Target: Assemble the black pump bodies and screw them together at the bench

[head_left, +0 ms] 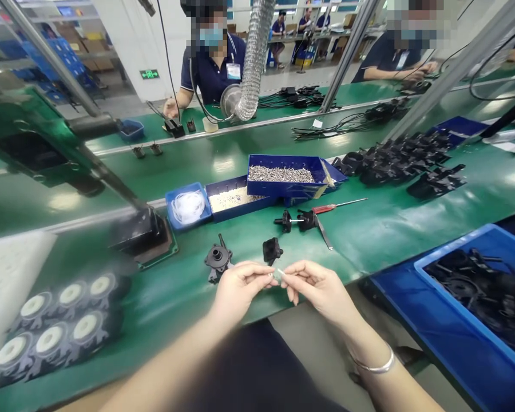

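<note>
My left hand and my right hand meet near the front edge of the green bench, fingertips pinched together. Between them is a small, pale, translucent piece, too small to name. Just beyond my fingers lies a small black square housing. To the left of it rests a round black pump-like housing with a spout pointing up. Farther back are a black part with a thin shaft, another black part, a red-handled screwdriver and metal tweezers.
Blue bins hold clear rings, cream-coloured bits and metal screws. Black assemblies with white discs line the left; black housings stand at back right. A blue crate is at right. Co-workers sit across the bench.
</note>
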`<action>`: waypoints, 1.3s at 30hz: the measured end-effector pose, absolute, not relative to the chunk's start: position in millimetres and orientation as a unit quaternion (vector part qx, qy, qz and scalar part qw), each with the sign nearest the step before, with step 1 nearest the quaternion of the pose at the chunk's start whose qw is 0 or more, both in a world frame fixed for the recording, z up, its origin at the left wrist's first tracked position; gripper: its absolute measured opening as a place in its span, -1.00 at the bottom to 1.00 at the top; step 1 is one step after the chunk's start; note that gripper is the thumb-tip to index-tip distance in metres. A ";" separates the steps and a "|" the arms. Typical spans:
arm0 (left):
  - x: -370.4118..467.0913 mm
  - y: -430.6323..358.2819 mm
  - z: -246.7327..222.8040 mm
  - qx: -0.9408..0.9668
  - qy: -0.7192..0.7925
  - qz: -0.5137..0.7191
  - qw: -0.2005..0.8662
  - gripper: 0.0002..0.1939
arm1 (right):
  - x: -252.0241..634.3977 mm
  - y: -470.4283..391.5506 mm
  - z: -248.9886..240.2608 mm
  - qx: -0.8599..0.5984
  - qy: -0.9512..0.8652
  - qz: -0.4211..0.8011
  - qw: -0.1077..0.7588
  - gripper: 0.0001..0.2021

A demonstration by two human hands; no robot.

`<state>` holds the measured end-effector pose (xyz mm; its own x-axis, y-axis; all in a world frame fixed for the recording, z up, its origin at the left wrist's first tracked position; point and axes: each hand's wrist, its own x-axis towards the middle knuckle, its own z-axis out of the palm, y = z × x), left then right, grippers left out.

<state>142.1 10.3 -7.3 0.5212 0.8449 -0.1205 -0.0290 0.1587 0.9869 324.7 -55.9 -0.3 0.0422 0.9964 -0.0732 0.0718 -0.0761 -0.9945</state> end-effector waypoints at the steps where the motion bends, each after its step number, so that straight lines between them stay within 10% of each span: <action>1: 140.8 10.8 -8.2 0.575 0.362 0.328 0.656 -0.85 | 322.3 -59.9 -0.1 -0.566 -0.505 0.467 0.454 -0.79; 8: 137.1 7.9 -10.9 0.669 0.376 0.313 0.560 -0.90 | 316.3 -67.8 -6.1 -0.605 -0.559 0.367 0.432 -0.80; 16: 142.8 2.4 -12.3 0.492 0.371 0.338 0.712 -0.80 | 313.8 -70.0 -10.2 -0.591 -0.488 0.468 0.440 -0.76; 26: 150.3 0.2 -13.4 0.415 0.385 0.333 0.755 -0.74 | 306.0 -70.9 -20.4 -0.575 -0.694 0.063 0.429 -0.86; 39: 147.4 3.0 -16.8 0.618 0.401 0.331 0.590 -0.82 | 306.1 -74.8 -5.3 -0.545 -0.793 -0.172 0.211 -0.76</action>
<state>147.4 3.0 -16.8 0.4599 0.8857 -0.0632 0.1047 0.0165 0.9944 306.1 -74.8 -5.3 -0.3159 0.7922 0.5221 0.9374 0.3457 0.0426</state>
